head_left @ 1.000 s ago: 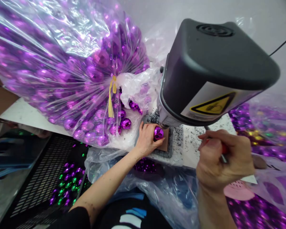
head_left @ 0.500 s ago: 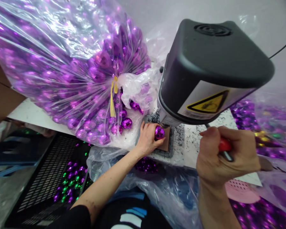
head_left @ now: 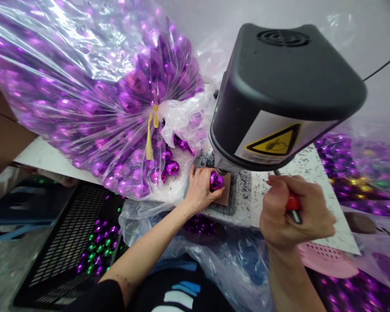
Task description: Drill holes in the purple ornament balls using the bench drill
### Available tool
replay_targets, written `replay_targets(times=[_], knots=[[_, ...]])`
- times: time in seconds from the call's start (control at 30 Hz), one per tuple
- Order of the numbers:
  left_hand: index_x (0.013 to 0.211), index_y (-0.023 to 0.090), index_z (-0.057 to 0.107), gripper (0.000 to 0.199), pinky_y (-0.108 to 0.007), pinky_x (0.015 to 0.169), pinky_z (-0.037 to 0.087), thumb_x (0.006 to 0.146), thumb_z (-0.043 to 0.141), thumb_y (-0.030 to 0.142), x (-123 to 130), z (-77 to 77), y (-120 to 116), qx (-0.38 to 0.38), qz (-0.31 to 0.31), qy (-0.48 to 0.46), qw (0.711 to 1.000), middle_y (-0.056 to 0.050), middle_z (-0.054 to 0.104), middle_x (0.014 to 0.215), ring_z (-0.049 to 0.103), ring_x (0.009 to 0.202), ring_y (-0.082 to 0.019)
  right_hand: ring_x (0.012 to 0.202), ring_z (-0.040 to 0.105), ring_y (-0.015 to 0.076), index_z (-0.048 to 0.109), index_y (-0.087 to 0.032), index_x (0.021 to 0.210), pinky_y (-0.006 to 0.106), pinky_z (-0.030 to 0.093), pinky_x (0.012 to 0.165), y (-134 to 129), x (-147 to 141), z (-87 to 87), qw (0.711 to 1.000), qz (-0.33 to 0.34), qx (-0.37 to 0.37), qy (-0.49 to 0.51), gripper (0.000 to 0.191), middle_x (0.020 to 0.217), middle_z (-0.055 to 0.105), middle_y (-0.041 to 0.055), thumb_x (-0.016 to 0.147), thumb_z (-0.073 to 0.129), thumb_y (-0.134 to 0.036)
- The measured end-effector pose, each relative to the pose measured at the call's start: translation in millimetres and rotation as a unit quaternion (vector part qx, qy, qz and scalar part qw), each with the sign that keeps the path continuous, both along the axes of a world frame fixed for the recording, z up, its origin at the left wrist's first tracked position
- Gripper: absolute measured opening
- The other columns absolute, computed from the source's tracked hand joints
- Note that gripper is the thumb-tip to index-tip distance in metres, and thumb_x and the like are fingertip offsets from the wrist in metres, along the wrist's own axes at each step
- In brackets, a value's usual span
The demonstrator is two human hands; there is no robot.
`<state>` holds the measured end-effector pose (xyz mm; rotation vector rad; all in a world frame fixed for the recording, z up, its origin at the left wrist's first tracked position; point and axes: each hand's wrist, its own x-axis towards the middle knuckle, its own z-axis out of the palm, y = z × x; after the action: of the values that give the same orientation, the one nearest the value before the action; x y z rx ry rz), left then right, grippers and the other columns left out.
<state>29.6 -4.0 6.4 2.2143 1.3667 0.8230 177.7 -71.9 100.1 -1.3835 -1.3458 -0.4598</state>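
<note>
Gripping purple ball in left hand and red handle in right hand, near black machine head bearing yellow warning-triangle label with unreadable small print.

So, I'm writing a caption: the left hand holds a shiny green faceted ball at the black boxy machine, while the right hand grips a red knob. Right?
No: the shiny faceted ball is purple, not green, as the head view shows. The left hand holds it at the black boxy machine, and the right hand grips a red knob.
</note>
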Motion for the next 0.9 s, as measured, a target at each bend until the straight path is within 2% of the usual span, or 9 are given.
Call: replay_targets(times=[0.17,0.37,0.67,0.73,0.9], knots=[[0.114,0.022,0.057,0.046,-0.054,0.116,0.034,0.076,0.081,0.028,0,-0.7,0,0.007,0.004,-0.001,1.000,-0.008,0.066,0.117,0.056,0.119,-0.031,0.073,0.062,0.0104,0.069,-0.024,0.098,0.028,0.050,0.068,5,1,-6.0,0.999,0.022,0.038,-0.006,0.015,0.079,0.064,-0.0005,0.088,0.060,-0.017],[0.114,0.021,0.057,0.044,-0.052,0.113,0.038,0.077,0.079,0.029,0,-3.0,0,0.015,0.015,0.005,1.000,-0.008,0.066,0.115,0.058,0.117,-0.030,0.071,0.060,0.0084,0.067,-0.017,0.092,0.024,0.048,0.066,12,0,-14.9,0.996,0.043,0.072,-0.008,0.008,0.079,0.063,0.0011,0.086,0.063,-0.014],[0.114,0.021,0.057,0.042,-0.053,0.116,0.036,0.078,0.077,0.028,0,-4.1,0,0.011,0.001,-0.021,1.000,-0.006,0.069,0.107,0.063,0.110,-0.028,0.079,0.065,0.0118,0.069,-0.013,0.101,0.026,0.051,0.069,12,1,-20.7,0.994,0.071,0.078,0.014,0.016,0.084,0.066,0.0040,0.087,0.061,-0.014],[0.115,0.021,0.056,0.043,-0.052,0.115,0.036,0.078,0.077,0.028,0,-5.2,0,0.017,0.003,-0.022,1.000,-0.006,0.068,0.106,0.062,0.110,-0.028,0.079,0.065,0.0125,0.068,-0.014,0.105,0.028,0.052,0.070,14,1,-26.7,0.993,0.074,0.089,0.018,0.020,0.083,0.065,0.0033,0.087,0.060,-0.014],[0.114,0.020,0.056,0.045,-0.050,0.112,0.040,0.076,0.079,0.029,1,-6.4,0,0.036,0.013,-0.020,0.999,-0.008,0.066,0.111,0.060,0.113,-0.029,0.073,0.062,0.0107,0.064,-0.018,0.111,0.029,0.053,0.071,25,3,-57.5,0.991,0.079,0.106,-0.003,0.024,0.077,0.062,-0.0002,0.089,0.057,-0.015]])
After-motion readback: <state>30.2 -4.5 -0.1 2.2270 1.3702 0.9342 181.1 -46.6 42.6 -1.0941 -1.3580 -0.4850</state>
